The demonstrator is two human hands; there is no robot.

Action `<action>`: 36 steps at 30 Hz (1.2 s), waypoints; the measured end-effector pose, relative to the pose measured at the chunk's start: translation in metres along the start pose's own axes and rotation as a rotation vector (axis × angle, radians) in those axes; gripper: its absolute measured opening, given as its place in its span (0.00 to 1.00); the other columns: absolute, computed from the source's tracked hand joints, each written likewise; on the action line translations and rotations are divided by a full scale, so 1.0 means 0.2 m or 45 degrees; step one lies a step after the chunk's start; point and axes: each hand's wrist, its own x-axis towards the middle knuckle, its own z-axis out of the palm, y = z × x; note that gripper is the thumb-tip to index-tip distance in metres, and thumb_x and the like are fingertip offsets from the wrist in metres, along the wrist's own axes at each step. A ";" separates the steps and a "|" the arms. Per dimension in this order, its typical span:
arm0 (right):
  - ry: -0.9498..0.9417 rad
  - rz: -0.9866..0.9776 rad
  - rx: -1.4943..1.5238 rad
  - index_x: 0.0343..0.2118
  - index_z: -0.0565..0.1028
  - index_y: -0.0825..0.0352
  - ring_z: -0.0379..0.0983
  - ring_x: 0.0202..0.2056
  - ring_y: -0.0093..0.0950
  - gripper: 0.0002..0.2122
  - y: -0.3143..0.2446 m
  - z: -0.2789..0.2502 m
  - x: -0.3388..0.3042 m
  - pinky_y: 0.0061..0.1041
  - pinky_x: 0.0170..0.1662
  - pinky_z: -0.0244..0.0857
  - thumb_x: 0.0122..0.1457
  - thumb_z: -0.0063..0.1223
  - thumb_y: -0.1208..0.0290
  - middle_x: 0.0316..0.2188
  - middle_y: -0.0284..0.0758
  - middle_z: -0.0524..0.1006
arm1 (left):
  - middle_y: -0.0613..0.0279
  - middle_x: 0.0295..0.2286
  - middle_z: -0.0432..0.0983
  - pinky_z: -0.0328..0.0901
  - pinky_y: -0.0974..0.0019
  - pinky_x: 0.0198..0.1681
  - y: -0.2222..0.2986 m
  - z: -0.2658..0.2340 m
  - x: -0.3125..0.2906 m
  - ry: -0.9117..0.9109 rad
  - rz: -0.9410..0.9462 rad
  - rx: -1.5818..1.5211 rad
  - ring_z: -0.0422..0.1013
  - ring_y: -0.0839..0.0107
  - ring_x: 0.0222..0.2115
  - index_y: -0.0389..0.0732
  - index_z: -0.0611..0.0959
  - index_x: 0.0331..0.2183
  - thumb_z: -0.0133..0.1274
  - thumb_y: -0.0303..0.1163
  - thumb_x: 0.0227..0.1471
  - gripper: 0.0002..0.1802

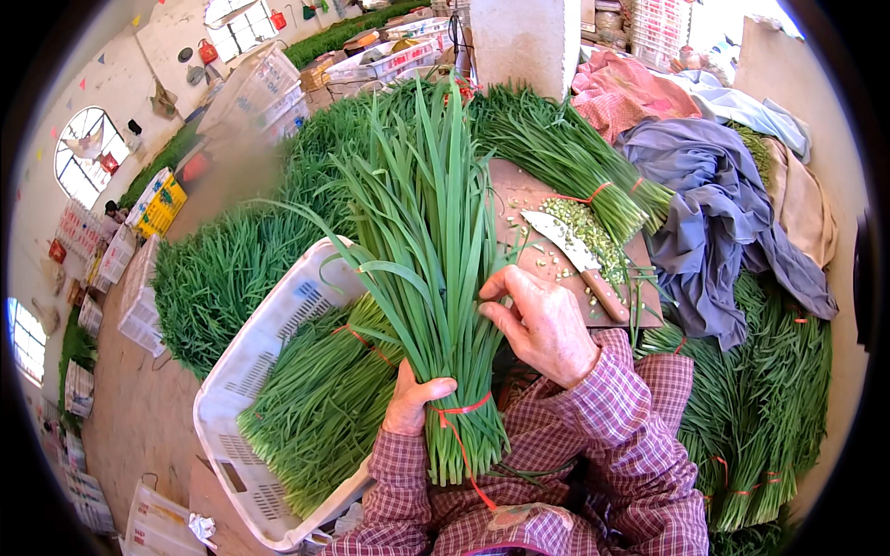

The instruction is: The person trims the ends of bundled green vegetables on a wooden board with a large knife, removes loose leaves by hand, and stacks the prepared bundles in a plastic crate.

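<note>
My left hand (413,400) is wrapped round the lower part of a bunch of garlic chives (445,278), which stands upright before me with its leaves fanned out upward. A red tie (464,408) circles the stems, its loose end hanging down. At the bunch's right edge, my right hand (542,324) is closed, thumb and forefinger brought together against the outer leaves; whatever is between the fingertips is too small to make out. On a board (519,190) to the right lies a knife (575,259) with a wooden handle, among chopped stem ends (603,232).
A white plastic crate (232,398) at left holds tied chives (324,408). More bunches (575,167) lie across the board's far side, and others (760,417) are piled at right below a grey-blue cloth (705,204). Loose chives (232,278) heap beyond the crate. A white pillar (524,46) stands ahead.
</note>
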 end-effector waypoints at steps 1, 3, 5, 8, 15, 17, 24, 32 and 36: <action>-0.005 0.015 -0.023 0.36 0.72 0.66 0.76 0.31 0.41 0.08 0.01 -0.01 -0.01 0.36 0.31 0.68 0.54 0.56 0.73 0.30 0.38 0.77 | 0.57 0.46 0.72 0.64 0.63 0.51 0.00 0.00 0.00 0.015 -0.001 0.000 0.70 0.66 0.45 0.32 0.67 0.55 0.62 0.32 0.35 0.43; -0.010 0.009 -0.070 0.37 0.72 0.65 0.76 0.31 0.41 0.09 0.02 -0.01 -0.01 0.37 0.31 0.68 0.54 0.56 0.73 0.31 0.38 0.77 | 0.56 0.46 0.72 0.64 0.63 0.51 0.00 0.00 0.00 0.013 -0.003 -0.007 0.70 0.65 0.45 0.32 0.67 0.55 0.63 0.32 0.35 0.43; -0.009 -0.029 -0.122 0.38 0.73 0.64 0.75 0.30 0.40 0.09 0.03 0.00 0.00 0.37 0.31 0.68 0.54 0.56 0.71 0.30 0.37 0.76 | 0.56 0.46 0.72 0.65 0.63 0.51 -0.01 0.00 0.00 0.002 -0.015 -0.017 0.70 0.65 0.45 0.32 0.66 0.55 0.63 0.32 0.35 0.43; -0.018 -0.062 -0.221 0.37 0.74 0.63 0.75 0.29 0.41 0.09 0.05 0.01 0.00 0.38 0.30 0.68 0.54 0.57 0.69 0.27 0.36 0.74 | 0.56 0.46 0.72 0.65 0.63 0.51 0.00 0.00 0.00 -0.007 -0.026 -0.028 0.70 0.65 0.45 0.31 0.66 0.55 0.63 0.32 0.35 0.43; -0.057 -0.043 -0.151 0.32 0.76 0.64 0.74 0.27 0.40 0.06 0.06 0.01 0.00 0.38 0.30 0.67 0.53 0.57 0.69 0.26 0.35 0.73 | 0.56 0.45 0.72 0.66 0.64 0.50 0.00 0.01 0.00 -0.002 -0.037 -0.037 0.71 0.66 0.44 0.31 0.66 0.55 0.62 0.31 0.35 0.43; -0.092 -0.015 -0.067 0.31 0.75 0.64 0.74 0.27 0.40 0.05 0.07 0.01 0.01 0.37 0.30 0.68 0.54 0.57 0.70 0.26 0.36 0.73 | 0.56 0.45 0.72 0.65 0.64 0.51 0.01 0.01 0.00 0.011 -0.041 -0.042 0.71 0.66 0.44 0.32 0.66 0.54 0.62 0.31 0.35 0.42; 0.332 0.176 0.314 0.30 0.73 0.70 0.71 0.21 0.27 0.07 0.14 0.09 0.01 0.29 0.27 0.65 0.58 0.51 0.71 0.20 0.35 0.74 | 0.58 0.44 0.73 0.64 0.64 0.51 0.00 0.04 0.01 0.011 -0.014 -0.013 0.70 0.67 0.43 0.31 0.69 0.53 0.62 0.31 0.35 0.40; 0.221 -0.063 0.028 0.34 0.76 0.64 0.75 0.27 0.34 0.06 -0.01 0.05 0.05 0.30 0.28 0.68 0.54 0.58 0.71 0.27 0.36 0.74 | 0.59 0.44 0.73 0.63 0.65 0.51 0.01 0.04 0.01 0.000 0.021 0.081 0.69 0.68 0.44 0.32 0.70 0.52 0.64 0.32 0.35 0.40; 0.218 0.051 -0.311 0.37 0.75 0.62 0.76 0.28 0.34 0.13 -0.06 0.06 0.05 0.34 0.28 0.67 0.49 0.63 0.66 0.27 0.32 0.73 | 0.59 0.44 0.72 0.63 0.65 0.52 0.02 0.06 0.01 -0.016 0.027 0.118 0.69 0.69 0.44 0.32 0.69 0.52 0.65 0.33 0.36 0.40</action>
